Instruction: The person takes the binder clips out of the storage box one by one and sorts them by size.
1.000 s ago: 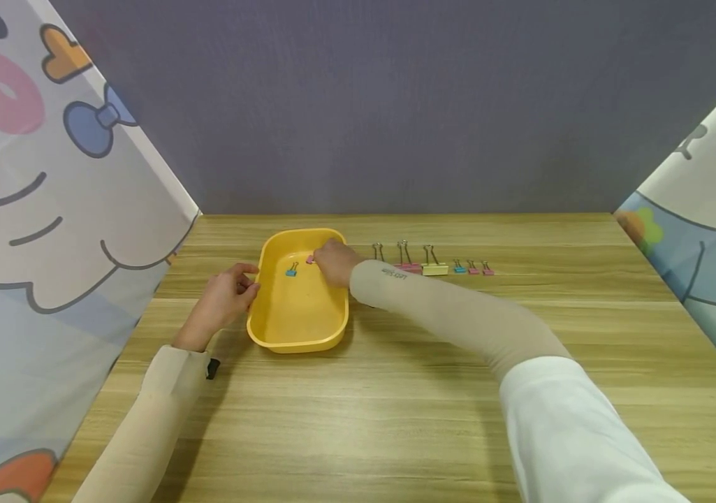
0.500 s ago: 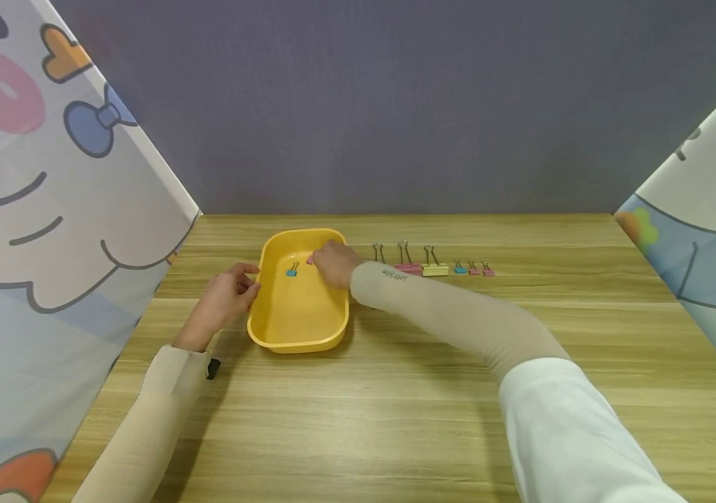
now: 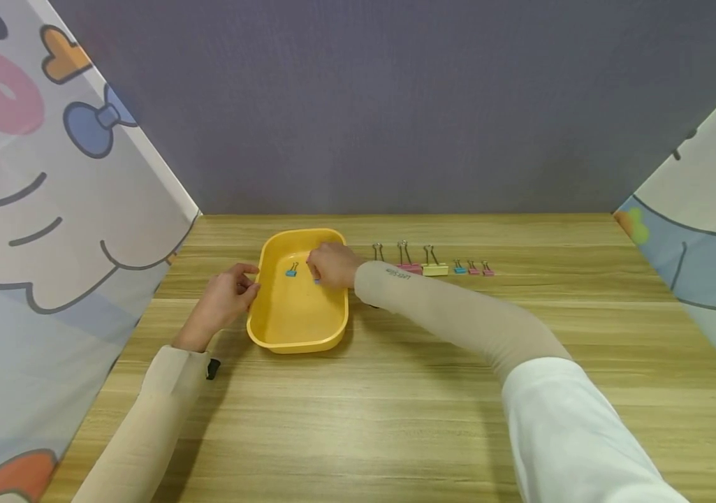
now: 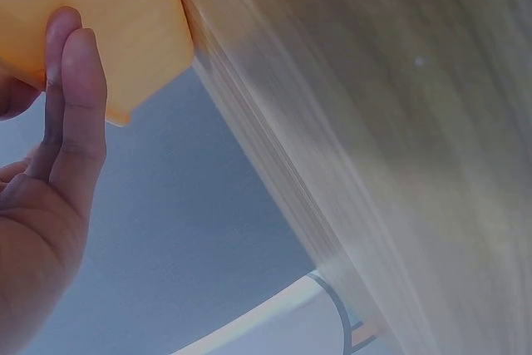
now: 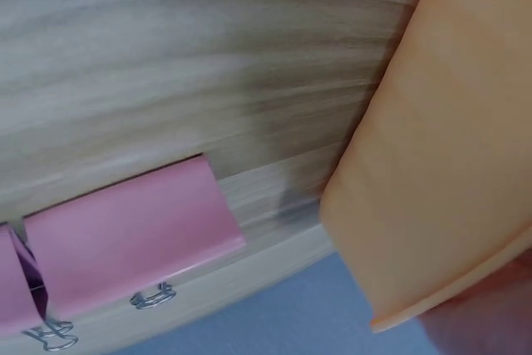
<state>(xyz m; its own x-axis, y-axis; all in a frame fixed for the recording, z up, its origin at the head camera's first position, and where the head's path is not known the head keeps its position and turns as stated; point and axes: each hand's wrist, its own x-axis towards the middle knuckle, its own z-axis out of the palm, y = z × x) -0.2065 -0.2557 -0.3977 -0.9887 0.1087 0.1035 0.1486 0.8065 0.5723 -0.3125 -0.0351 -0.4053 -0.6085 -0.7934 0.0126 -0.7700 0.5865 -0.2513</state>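
Observation:
A yellow plastic tray (image 3: 300,345) lies on the wooden table. Inside it, a small blue binder clip (image 3: 291,273) stands with its wire handles up. My right hand (image 3: 332,265) reaches over the tray's right wall and pinches another small blue binder clip (image 3: 317,281), mostly hidden under the fingers. At the tray's left side, my left hand (image 3: 225,297) touches the rim. In the left wrist view its straight fingers (image 4: 83,81) rest against the tray's outer wall. The right wrist view shows only a blurred edge of the right hand (image 5: 490,313) beyond the tray wall.
Right of the tray stands a row of binder clips: a large pink one (image 3: 409,268), a yellow one (image 3: 435,270), then a small blue one (image 3: 460,270) and two small pink ones (image 3: 473,272). The right sleeve partly covers the row. A grey wall (image 3: 395,140) rises behind.
My right hand has shifted slightly right and nearer inside the tray. A small pink clip at its fingertips is now out of sight, and a blue one shows under them. The left hand stays put.

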